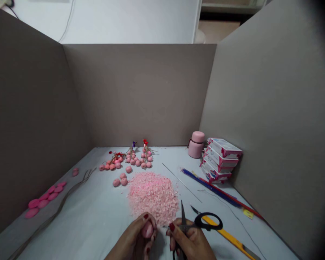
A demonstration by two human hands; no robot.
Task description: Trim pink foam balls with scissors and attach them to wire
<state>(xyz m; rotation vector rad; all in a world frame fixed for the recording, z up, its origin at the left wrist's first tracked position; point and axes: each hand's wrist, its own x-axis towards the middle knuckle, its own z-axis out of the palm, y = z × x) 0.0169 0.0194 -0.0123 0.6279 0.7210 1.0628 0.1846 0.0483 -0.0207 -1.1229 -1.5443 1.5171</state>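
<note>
My left hand point(141, 234) is closed around a pink ball point(147, 230), which shows between the fingers near the bottom of the view. To its right, my right hand point(191, 240) grips a pair of black-handled scissors point(208, 221). The scissors are spread, with one blade pointing up and away and the other toward the ball. Whether that blade touches the ball I cannot tell. Just beyond both hands lies a heap of pink shavings point(153, 193). A craft knife with a yellow handle point(227, 235) rests right of the scissors, partly behind their handle loop.
Loose pink balls point(120, 181) and tied ball bunches point(139, 159) lie behind the heap. Flat pink pieces point(43, 200) and cords point(62, 202) are left. A needle point(181, 181), blue and red stems point(213, 187), stacked boxes point(220, 159) and a pink flask point(196, 145) stand right. Grey panels point(141, 94) enclose the table.
</note>
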